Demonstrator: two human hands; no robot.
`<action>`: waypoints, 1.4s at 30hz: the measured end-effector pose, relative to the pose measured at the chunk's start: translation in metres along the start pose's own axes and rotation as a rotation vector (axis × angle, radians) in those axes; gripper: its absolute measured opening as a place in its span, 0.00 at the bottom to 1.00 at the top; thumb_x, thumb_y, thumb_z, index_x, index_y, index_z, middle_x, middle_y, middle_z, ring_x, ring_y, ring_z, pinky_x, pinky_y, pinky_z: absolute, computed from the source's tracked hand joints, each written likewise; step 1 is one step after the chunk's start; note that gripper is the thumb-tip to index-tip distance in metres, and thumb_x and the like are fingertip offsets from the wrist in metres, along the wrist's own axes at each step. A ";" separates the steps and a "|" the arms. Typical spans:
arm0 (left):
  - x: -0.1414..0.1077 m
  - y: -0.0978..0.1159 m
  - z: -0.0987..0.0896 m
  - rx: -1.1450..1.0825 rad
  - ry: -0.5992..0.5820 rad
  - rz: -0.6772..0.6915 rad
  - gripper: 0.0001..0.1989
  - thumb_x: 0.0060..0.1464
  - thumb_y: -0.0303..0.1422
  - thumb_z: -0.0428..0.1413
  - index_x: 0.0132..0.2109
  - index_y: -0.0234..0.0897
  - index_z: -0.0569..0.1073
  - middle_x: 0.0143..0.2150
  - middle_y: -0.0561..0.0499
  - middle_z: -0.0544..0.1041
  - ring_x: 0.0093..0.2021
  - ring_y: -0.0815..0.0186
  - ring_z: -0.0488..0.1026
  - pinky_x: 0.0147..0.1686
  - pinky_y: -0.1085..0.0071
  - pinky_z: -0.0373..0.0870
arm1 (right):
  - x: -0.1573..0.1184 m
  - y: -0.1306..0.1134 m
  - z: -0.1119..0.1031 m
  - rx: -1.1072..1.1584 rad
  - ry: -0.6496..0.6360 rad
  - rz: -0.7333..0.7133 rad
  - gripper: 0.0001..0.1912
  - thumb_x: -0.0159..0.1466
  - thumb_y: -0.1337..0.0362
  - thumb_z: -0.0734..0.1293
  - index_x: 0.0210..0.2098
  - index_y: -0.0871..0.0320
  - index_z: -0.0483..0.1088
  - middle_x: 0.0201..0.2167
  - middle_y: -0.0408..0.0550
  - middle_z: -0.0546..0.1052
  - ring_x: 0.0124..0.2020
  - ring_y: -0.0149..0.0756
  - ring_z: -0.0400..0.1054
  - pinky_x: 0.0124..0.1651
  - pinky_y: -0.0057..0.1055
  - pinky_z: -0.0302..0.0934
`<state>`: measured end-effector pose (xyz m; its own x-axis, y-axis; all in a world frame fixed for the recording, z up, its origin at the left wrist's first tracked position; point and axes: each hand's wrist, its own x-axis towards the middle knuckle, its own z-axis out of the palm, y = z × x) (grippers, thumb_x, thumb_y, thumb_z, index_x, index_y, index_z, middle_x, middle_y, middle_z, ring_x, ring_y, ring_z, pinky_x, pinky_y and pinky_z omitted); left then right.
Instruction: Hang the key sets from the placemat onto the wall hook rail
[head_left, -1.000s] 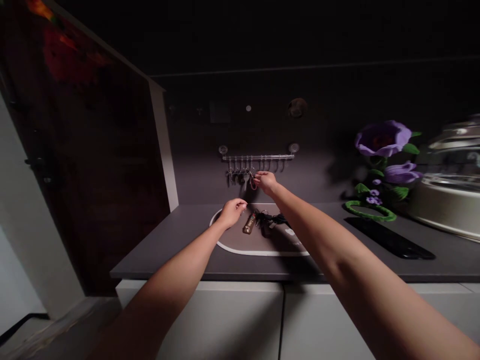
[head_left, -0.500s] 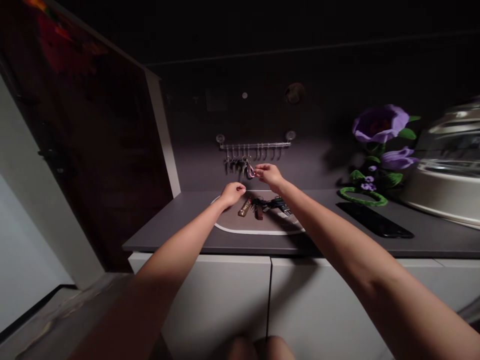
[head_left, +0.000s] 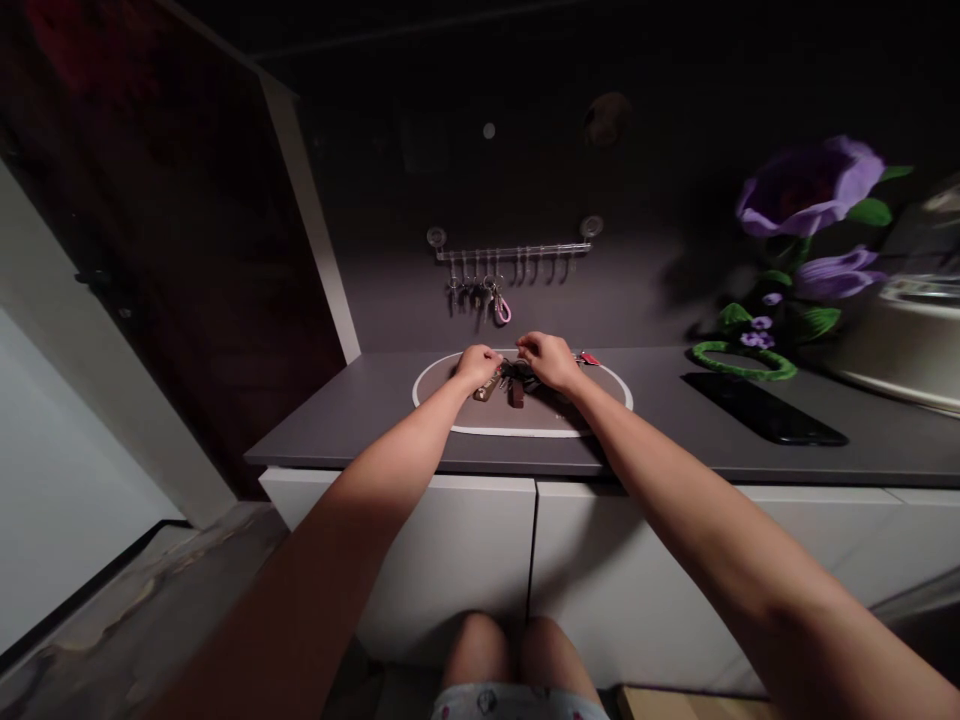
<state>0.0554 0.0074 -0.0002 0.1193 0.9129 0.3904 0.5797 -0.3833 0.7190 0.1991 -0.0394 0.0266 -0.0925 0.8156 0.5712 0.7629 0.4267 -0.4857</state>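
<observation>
Several keys with fobs [head_left: 517, 394] lie in a pile on an oval mat [head_left: 525, 432] with a white rim. My left hand [head_left: 478, 368] is at the pile's left side, fingers closed near a brown patterned fob [head_left: 486, 388]; whatever is between the fingertips is too small to make out. Over the right part of the pile is my right hand [head_left: 547, 360], its fingers bent and partly hiding the keys; its grip is unclear. On the wall behind, a clear hook rail [head_left: 517, 252] carries several keys and a pink loop [head_left: 502, 311] on its left half.
To the right, a black phone [head_left: 765, 408] lies on the grey counter [head_left: 675, 440], near purple felt flowers [head_left: 814, 190] with a green ring base [head_left: 742, 362]. A pale rounded appliance [head_left: 900, 345] stands at the far right. A red item [head_left: 590, 359] lies at the mat's back right.
My right hand has come down from the pink loop on the rail to the pile. My left hand has moved closer to the brown fob. The view has tilted downward.
</observation>
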 end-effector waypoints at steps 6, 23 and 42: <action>-0.002 -0.004 -0.003 -0.071 -0.084 -0.048 0.09 0.46 0.34 0.54 0.25 0.32 0.72 0.19 0.53 0.70 0.20 0.72 0.63 0.24 0.75 0.59 | 0.003 0.007 0.009 -0.112 -0.071 -0.045 0.10 0.57 0.71 0.62 0.36 0.60 0.73 0.34 0.51 0.76 0.36 0.35 0.68 0.41 0.26 0.56; -0.004 0.001 -0.017 -0.281 -0.110 -0.103 0.04 0.45 0.26 0.53 0.27 0.30 0.71 0.21 0.54 0.69 0.22 0.74 0.62 0.26 0.76 0.59 | 0.000 0.003 0.014 -0.277 -0.136 -0.100 0.10 0.58 0.68 0.61 0.38 0.60 0.72 0.39 0.53 0.74 0.39 0.36 0.66 0.43 0.27 0.55; 0.002 0.010 -0.023 -0.968 -0.137 -0.156 0.05 0.50 0.22 0.51 0.28 0.28 0.70 0.23 0.51 0.71 0.21 0.75 0.65 0.26 0.75 0.66 | -0.002 -0.001 0.011 -0.267 -0.109 -0.119 0.13 0.61 0.61 0.57 0.36 0.60 0.70 0.35 0.52 0.75 0.35 0.35 0.67 0.37 0.26 0.54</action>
<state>0.0427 0.0020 0.0207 0.2253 0.9480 0.2249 -0.3050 -0.1506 0.9404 0.1909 -0.0370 0.0188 -0.2479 0.8094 0.5324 0.8826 0.4152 -0.2203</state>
